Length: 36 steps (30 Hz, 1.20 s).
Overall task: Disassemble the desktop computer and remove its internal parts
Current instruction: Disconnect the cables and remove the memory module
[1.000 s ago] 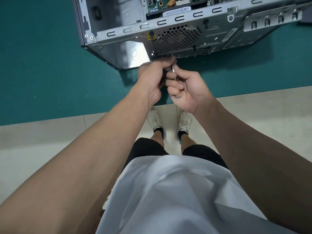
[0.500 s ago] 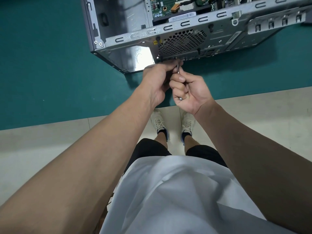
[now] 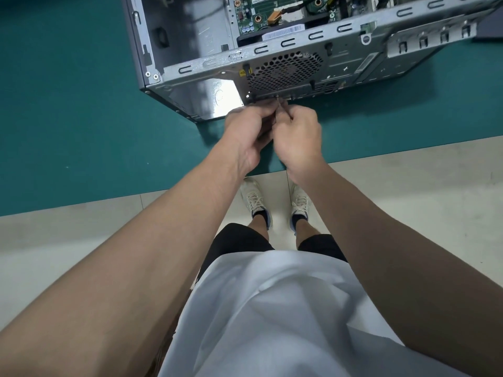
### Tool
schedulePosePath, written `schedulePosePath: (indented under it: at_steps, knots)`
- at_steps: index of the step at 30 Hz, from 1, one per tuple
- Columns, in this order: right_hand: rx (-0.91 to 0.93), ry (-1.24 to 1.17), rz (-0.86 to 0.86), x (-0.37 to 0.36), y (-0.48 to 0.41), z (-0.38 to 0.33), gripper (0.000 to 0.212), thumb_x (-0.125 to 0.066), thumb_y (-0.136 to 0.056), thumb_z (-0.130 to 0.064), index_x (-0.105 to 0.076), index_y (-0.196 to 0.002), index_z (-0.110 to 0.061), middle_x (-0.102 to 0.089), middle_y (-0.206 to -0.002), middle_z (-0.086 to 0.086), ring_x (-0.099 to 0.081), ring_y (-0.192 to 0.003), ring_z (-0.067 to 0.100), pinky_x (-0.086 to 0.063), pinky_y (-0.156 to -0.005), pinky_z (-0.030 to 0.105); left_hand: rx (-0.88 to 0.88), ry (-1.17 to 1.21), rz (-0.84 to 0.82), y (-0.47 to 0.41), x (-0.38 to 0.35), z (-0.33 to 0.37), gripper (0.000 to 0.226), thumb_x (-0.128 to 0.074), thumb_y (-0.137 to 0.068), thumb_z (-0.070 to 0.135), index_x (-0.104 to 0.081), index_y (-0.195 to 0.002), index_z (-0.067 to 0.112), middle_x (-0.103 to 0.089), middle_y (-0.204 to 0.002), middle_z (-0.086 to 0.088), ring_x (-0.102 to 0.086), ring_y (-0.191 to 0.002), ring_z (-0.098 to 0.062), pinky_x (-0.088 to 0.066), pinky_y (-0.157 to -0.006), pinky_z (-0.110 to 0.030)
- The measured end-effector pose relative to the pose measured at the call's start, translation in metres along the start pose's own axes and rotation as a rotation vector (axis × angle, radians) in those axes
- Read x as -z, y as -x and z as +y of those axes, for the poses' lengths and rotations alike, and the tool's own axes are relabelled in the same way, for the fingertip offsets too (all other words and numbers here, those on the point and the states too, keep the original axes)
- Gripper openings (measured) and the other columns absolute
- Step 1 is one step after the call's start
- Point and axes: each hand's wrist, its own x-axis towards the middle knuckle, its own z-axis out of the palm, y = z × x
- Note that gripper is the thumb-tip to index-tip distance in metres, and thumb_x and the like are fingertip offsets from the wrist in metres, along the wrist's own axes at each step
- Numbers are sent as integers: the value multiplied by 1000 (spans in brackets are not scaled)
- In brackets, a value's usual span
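The computer case (image 3: pixel 340 69) lies on the counter (image 3: pixel 68 110) just ahead, rear panel toward the person, whose right hand (image 3: pixel 298 137) grips a screwdriver (image 3: pixel 282 110) aimed forward at a low screw (image 3: pixel 277 97), while the left hand (image 3: pixel 246 129) curls beside its tip, hold unclear.

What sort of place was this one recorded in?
Probably an electronics repair or teardown workstation: a teal bench mat carries an opened desktop computer case with its motherboard exposed, the right hand grips a thin tool at the rear panel, and pale floor tiles lie below.
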Motion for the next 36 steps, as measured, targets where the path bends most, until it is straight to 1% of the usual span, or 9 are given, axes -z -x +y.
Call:
schedulePosePath:
  at_steps: [3, 8, 13, 17, 19, 23, 29, 32, 36]
  knots:
    - [82, 220, 138, -5, 7, -4, 27, -40, -97, -14, -64, -105, -3, -64, -101, 21, -55, -93, 32, -38, -73, 31, 20, 35, 5, 1, -2, 1, 21, -68, -84, 0, -69, -105, -1, -71, -97, -13, -67, -84, -23, -54, -87, -36]
    - [96, 239, 185, -10, 14, -10, 28, -39, -95, -11, -64, -105, -4, -66, -100, 16, -57, -89, 28, -36, -68, 27, 5, 68, 81, 4, -9, 3, 10, -73, -75, -9, -68, -75, 0, -71, -74, -12, -67, -66, -23, -59, -73, -37]
    - [-214, -481, -195, 15, 14, 2, 23, -48, -99, -18, -54, -81, -6, -53, -65, 8, -48, -55, 20, -36, -50, 33, 32, -1, 106, 5, -13, 4, 9, -72, -79, -2, -64, -78, 1, -72, -77, -13, -60, -55, -23, -43, -40, -24]
    - [-352, -697, -520, 38, 19, 22, 22, -38, -103, -16, -52, -103, 1, -53, -69, 11, -35, -42, 9, -24, -36, 19, 11, -6, 84, 3, -12, 3, 13, -70, -83, 1, -62, -89, 8, -74, -88, -12, -70, -72, -15, -52, -88, -33]
    - [-280, -653, -499, 36, 19, 22, 24, -34, -104, -12, -52, -93, 0, -50, -63, 7, -29, -39, 6, -21, -33, 17, 0, -20, 84, 4, -12, 4, 15, -70, -83, 2, -62, -94, 8, -75, -90, -11, -71, -77, -14, -47, -95, -32]
    - [-123, -404, -254, 22, 24, 21, 31, -38, -102, -12, -53, -75, -5, -50, -57, 5, -33, -38, 7, -26, -37, 21, -11, -42, 86, 6, -13, 4, 11, -71, -84, 2, -65, -92, 6, -74, -89, -11, -72, -73, -16, -52, -66, -25]
    - [174, 279, 9, 7, 32, 15, 38, -45, -96, -9, -39, -61, -21, -57, -65, 5, -51, -72, 36, -40, -78, 36, -52, -2, 85, 11, -17, -1, 12, -69, -79, -14, -64, -86, -5, -68, -78, -16, -69, -62, -21, -58, -59, -28]
    - [45, 106, -43, 10, 34, 10, 29, -47, -96, -11, -50, -67, -13, -64, -67, 10, -62, -64, 28, -51, -68, 34, -45, 34, 78, 9, -18, 0, 9, -64, -82, -15, -62, -83, -6, -69, -69, -14, -71, -61, -21, -57, -59, -27]
    - [-237, -416, -410, 30, 35, 9, 25, -42, -102, -15, -56, -91, 2, -61, -64, 8, -63, -51, 15, -47, -49, 25, -24, 19, -8, 6, -13, 0, 7, -57, -91, -7, -61, -89, -2, -73, -75, -11, -73, -69, -21, -56, -60, -21]
